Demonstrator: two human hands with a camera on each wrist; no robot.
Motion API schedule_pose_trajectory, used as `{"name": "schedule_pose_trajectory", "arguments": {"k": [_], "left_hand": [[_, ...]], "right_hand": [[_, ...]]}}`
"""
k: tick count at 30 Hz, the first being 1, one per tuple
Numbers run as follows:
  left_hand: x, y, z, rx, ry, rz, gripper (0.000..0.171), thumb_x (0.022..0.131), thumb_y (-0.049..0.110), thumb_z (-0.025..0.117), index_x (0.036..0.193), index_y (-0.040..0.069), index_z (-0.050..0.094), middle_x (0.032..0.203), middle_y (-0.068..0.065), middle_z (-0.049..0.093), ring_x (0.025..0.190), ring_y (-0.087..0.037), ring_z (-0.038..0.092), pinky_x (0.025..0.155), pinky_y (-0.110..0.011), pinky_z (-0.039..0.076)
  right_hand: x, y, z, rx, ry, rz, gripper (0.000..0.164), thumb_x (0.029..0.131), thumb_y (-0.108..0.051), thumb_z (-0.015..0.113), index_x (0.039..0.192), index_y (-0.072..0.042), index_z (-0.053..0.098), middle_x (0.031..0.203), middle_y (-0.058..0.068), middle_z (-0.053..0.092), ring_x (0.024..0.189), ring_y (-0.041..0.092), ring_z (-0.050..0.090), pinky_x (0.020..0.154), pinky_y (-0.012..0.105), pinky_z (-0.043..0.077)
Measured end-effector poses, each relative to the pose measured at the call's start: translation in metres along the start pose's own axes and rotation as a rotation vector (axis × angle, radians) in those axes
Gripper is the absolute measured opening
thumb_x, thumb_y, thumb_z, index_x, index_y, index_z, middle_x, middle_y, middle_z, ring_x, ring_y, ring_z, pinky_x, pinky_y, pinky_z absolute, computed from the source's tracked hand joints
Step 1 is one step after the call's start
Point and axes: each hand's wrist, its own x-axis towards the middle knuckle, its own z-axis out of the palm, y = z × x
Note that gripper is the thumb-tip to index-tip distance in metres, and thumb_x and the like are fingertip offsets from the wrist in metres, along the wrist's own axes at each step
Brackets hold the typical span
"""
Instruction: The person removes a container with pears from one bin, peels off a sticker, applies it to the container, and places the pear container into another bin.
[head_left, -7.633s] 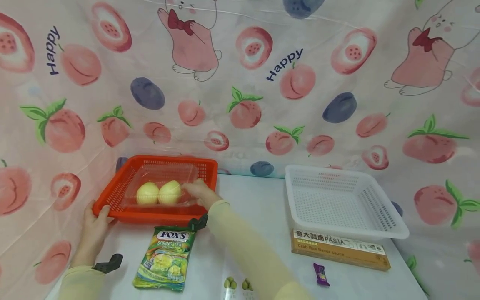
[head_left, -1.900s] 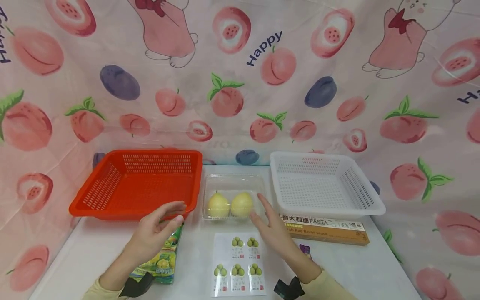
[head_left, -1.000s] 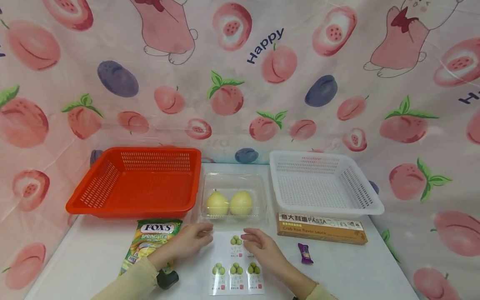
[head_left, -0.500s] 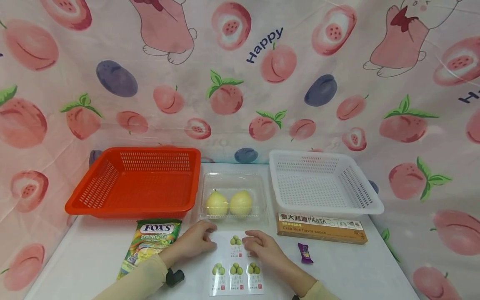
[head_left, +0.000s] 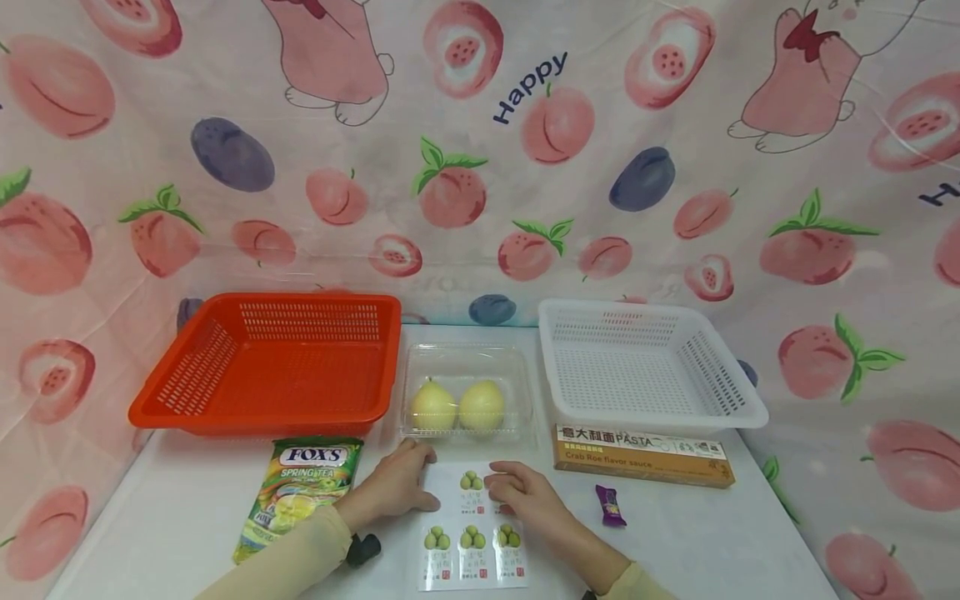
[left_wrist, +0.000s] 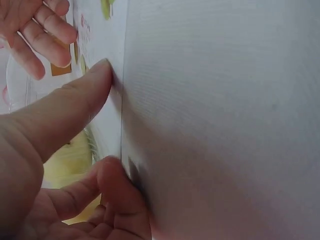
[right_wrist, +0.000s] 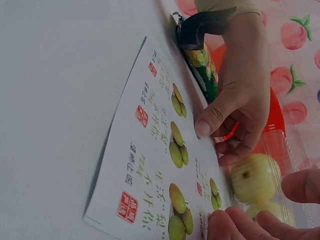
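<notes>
A white sheet of pear stickers (head_left: 453, 517) lies flat on the table before me, with one blank spot at its upper left. My left hand (head_left: 397, 483) is at the sheet's upper left edge. In the left wrist view its thumb (left_wrist: 82, 102) reaches the paper's edge, the index finger bent close by. My right hand (head_left: 532, 500) hovers over the upper right part, fingers loosely bent and covering a sticker. Just beyond the sheet stands a clear plastic box (head_left: 468, 362) holding two yellow pears (head_left: 482, 407), its lid down.
A red basket (head_left: 300, 375) stands back left and a white basket (head_left: 637, 375) back right. A green candy bag (head_left: 300, 483) lies by my left forearm. On the right are a pasta box (head_left: 642, 457) and a small purple packet (head_left: 611, 506).
The box of pears has come out of the red basket onto the table. Both hands have come down to the sticker sheet. Lately my left hand has turned slightly at its edge.
</notes>
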Motion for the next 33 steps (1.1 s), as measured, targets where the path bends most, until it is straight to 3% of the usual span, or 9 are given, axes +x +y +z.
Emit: {"name": "schedule_pose_trajectory", "arguments": {"k": [7, 19, 23, 28, 33], "left_hand": [[0.0013, -0.0022, -0.002, -0.027, -0.025, -0.02, 0.053, 0.065, 0.021, 0.092, 0.103, 0.01, 0.057, 0.099, -0.003, 0.048, 0.085, -0.022, 0.048, 0.077, -0.039, 0.047], [-0.0042, -0.0032, 0.0016, -0.093, 0.027, 0.051, 0.043, 0.075, 0.012, 0.084, 0.106, 0.012, 0.055, 0.092, -0.001, 0.056, 0.083, -0.019, 0.049, 0.074, -0.038, 0.044], [-0.0061, -0.0061, 0.0, -0.212, -0.015, 0.053, 0.037, 0.082, 0.013, 0.077, 0.113, 0.011, 0.056, 0.087, 0.0, 0.054, 0.08, -0.018, 0.05, 0.069, -0.034, 0.043], [-0.0067, -0.0066, -0.0035, -0.379, -0.071, 0.026, 0.035, 0.089, 0.018, 0.072, 0.119, 0.005, 0.059, 0.095, -0.002, 0.056, 0.087, -0.02, 0.052, 0.076, -0.036, 0.047], [-0.0081, -0.0061, -0.0025, -0.637, -0.151, -0.018, 0.031, 0.094, 0.014, 0.064, 0.12, -0.001, 0.055, 0.101, -0.008, 0.068, 0.088, -0.021, 0.062, 0.079, -0.034, 0.052]], "right_hand": [[0.0006, -0.0002, 0.0003, -0.008, -0.004, 0.002, 0.049, 0.099, -0.018, 0.057, 0.137, 0.01, 0.043, 0.123, 0.02, 0.061, 0.11, 0.032, 0.06, 0.09, 0.039, 0.052], [0.0051, 0.0041, 0.0023, -0.027, 0.02, 0.023, 0.048, 0.099, -0.019, 0.057, 0.137, 0.006, 0.046, 0.122, 0.019, 0.062, 0.106, 0.029, 0.061, 0.088, 0.04, 0.053], [0.0053, 0.0035, 0.0027, -0.045, 0.035, 0.018, 0.047, 0.099, -0.02, 0.057, 0.137, 0.005, 0.047, 0.123, 0.018, 0.061, 0.107, 0.028, 0.06, 0.088, 0.039, 0.052], [0.0068, 0.0027, 0.0008, -0.075, 0.078, 0.001, 0.043, 0.099, -0.018, 0.057, 0.135, 0.004, 0.05, 0.12, 0.015, 0.062, 0.104, 0.026, 0.061, 0.087, 0.036, 0.053], [0.0082, 0.0013, -0.0001, -0.112, 0.134, -0.015, 0.04, 0.098, -0.019, 0.059, 0.131, 0.002, 0.055, 0.116, 0.013, 0.063, 0.098, 0.023, 0.062, 0.08, 0.035, 0.054]]}}
